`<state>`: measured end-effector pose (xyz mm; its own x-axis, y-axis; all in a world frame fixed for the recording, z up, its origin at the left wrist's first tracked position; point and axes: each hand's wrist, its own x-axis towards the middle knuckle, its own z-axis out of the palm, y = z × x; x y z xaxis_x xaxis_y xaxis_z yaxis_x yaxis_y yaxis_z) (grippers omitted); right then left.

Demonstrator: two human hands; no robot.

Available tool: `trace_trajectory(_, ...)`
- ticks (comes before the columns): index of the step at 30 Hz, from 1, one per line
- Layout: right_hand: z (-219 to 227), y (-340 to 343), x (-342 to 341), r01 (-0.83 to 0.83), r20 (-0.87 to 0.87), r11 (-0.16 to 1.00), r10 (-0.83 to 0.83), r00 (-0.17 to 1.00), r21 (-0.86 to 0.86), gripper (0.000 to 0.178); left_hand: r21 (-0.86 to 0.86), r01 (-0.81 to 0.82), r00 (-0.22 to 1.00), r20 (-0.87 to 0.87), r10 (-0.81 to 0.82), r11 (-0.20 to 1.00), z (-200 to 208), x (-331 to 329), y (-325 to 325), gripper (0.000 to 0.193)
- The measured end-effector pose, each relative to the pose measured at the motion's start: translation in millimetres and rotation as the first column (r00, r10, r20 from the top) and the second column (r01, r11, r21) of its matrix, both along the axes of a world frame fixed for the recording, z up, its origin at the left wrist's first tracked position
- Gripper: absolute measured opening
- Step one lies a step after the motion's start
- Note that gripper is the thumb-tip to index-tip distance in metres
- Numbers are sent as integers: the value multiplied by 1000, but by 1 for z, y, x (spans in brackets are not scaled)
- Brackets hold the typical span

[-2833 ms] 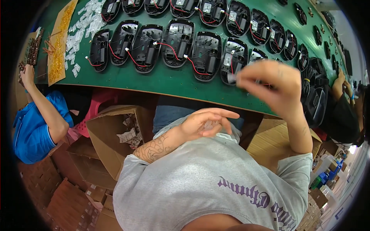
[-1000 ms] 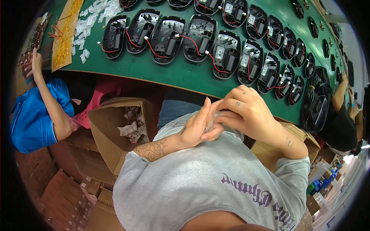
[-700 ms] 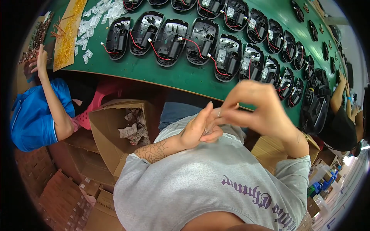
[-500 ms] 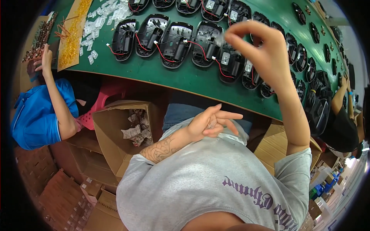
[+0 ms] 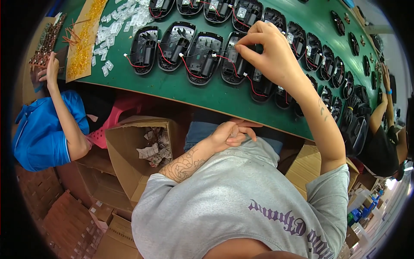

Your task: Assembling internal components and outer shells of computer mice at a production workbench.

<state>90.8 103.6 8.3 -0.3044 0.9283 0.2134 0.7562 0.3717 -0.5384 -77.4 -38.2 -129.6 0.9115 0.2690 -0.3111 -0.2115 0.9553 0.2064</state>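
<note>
My right hand [image 5: 269, 52] reaches over the table, thumb and forefinger pinched at the upper part of a black plastic housing [image 5: 228, 71]. A small clear plastic piece seems to be at its fingertips, mostly hidden by them. That housing holds a dark cylinder and a red wire with a white plug. Low in front of my body, beside the table edge, my left hand [image 5: 230, 134] is half curled with clear plastic pieces [image 5: 234, 131] in its palm. Similar housings [image 5: 205, 56] stand in rows on both sides, several with clear pieces fitted inside.
Loose clear pieces [image 5: 114, 28] lie on the green table [image 5: 172, 88] at the far left, beside cardboard [image 5: 86, 39] covered with small amber parts. A person in blue [image 5: 47, 129] works at left, another in black at right. An open carton [image 5: 125, 151] holds crumpled paper.
My right hand has moved left and down onto the housing, fingertips now at its upper part. My left hand has drawn slightly left, its fingers partly under the table edge. The view has shifted slightly.
</note>
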Motion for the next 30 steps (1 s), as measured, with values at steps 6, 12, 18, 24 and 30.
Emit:
trace_trajectory(6,3,-8,0,-67,40,990,63,997,121,16,0,-1,1000,-12,1,1000,-3,-2,0,58)
trace_trajectory(12,-1,-6,-6,-73,62,992,67,996,102,20,38,5,1000,-10,-5,999,-6,-2,1,58)
trace_trajectory(18,-3,-6,-5,-91,26,994,89,996,68,22,19,-10,999,38,9,1000,-6,-2,-4,58)
trace_trajectory(24,31,-32,-3,-115,-90,985,127,988,132,23,-385,-11,966,234,110,923,17,-10,-9,56)
trace_trajectory(30,35,-105,2,-501,-239,770,441,865,-395,28,-514,-136,977,70,200,847,74,-15,-8,57)
